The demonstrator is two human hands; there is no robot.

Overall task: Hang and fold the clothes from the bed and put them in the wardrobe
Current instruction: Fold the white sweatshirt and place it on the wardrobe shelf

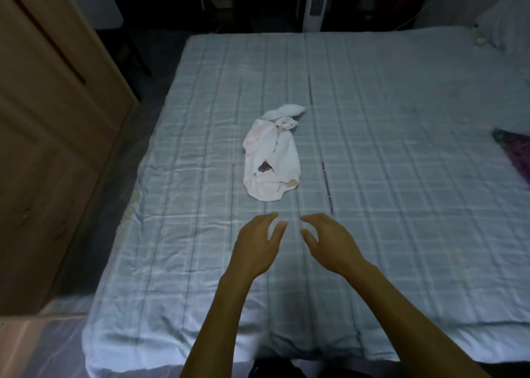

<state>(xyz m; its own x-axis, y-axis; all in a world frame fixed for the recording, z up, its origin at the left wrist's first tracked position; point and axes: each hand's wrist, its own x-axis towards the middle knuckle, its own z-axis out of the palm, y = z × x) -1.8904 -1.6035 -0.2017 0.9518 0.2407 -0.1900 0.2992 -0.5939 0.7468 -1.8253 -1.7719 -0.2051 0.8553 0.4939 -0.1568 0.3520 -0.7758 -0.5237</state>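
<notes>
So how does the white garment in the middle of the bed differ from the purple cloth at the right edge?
The white garment is pale and lies whole in view mid-bed, just beyond the left hand and right hand; the purple cloth is dark, patterned and cut off by the frame. The white garment is bunched with a twisted top end; the purple cloth looks flatter. Both rest untouched on the checked bedsheet.

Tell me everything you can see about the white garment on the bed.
The white garment is soft, crumpled cloth, lying long and narrow near the middle of the checked bedsheet. Its far end is twisted into a knot-like bunch; the near end is rounded, with faint stains. A small dark patch shows at a fold. Only the sheet touches it; both hands are short of it.
</notes>
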